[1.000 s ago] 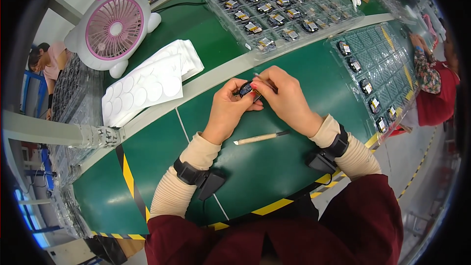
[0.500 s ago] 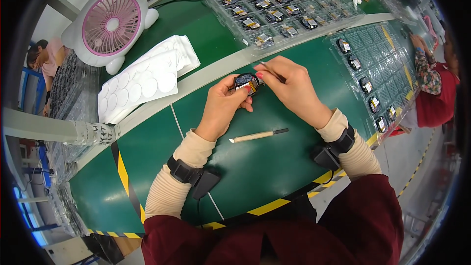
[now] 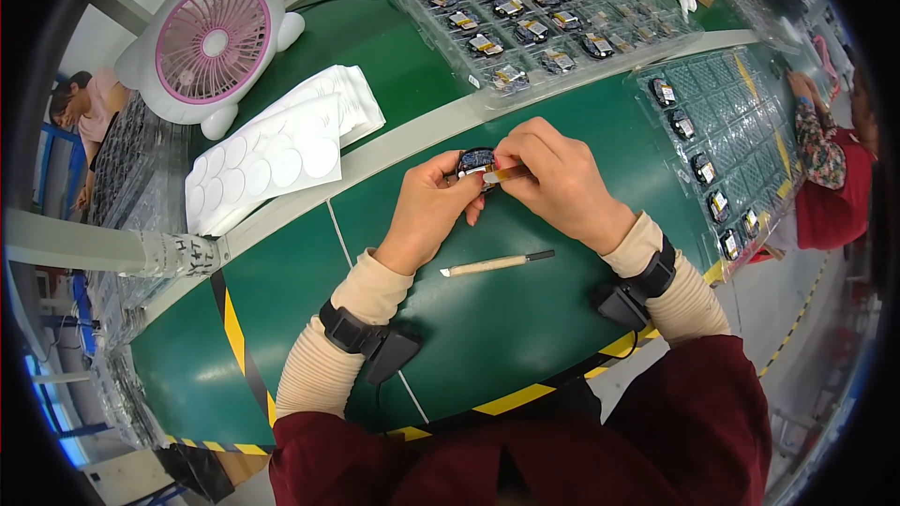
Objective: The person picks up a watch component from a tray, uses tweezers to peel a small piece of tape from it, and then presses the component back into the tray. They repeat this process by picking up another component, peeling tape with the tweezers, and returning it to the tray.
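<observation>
**Both hands at one round module above the green table**

The left hand (image 3: 424,211) grasps the dark round module (image 3: 476,160) by its edge, between thumb and bent fingers, above the green table (image 3: 525,347). The right hand (image 3: 562,183) has its fingertips drawn together at the module's right side, where a yellowish strip (image 3: 509,173) shows (I cannot tell exactly what they pinch). Nearer to the body, the pale-handled knife (image 3: 497,264) lies on the table, apart from both hands. To the right, a clear tray (image 3: 727,122) carries several similar modules (image 3: 703,168); white sheets (image 3: 281,150) lie to the left.
</observation>
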Tool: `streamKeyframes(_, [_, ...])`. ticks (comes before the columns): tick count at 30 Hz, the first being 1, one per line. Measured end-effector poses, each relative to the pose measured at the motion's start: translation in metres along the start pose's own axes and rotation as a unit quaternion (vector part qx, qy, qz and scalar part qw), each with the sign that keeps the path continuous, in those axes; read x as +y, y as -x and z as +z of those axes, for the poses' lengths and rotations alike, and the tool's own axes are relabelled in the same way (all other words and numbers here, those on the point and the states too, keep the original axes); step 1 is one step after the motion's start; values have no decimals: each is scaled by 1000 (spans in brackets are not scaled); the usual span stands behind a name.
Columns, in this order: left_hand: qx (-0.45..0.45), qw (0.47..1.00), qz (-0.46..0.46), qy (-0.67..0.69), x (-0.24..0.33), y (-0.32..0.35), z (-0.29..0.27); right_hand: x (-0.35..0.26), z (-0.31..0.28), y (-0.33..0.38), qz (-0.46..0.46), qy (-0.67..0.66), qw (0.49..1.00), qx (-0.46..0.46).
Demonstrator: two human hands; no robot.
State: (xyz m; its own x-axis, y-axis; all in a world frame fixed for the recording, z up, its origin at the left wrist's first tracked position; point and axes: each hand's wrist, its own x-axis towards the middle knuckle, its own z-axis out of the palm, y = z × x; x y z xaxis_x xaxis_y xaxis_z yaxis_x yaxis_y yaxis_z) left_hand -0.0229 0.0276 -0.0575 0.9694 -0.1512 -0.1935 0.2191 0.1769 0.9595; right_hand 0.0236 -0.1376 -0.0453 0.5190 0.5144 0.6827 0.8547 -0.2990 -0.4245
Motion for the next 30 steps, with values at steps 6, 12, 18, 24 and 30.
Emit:
streamKeyframes(6, [-11,989,-17,147,6,0,2,-3,3,2,-1,2,999,-37])
streamKeyframes(12, [-34,977,1,208,4,-2,-8,-10,5,-2,86,-113,989,41])
streamKeyframes(18, [18,968,-7,251,7,-2,-7,-5,-12,-10,358,-316,877,57])
streamKeyframes(24, [15,973,-6,232,8,-1,-5,-9,-9,-11,414,-394,820,33])
streamKeyframes(30, [13,975,-13,222,8,-1,-6,-4,-10,-11,441,-387,809,19])
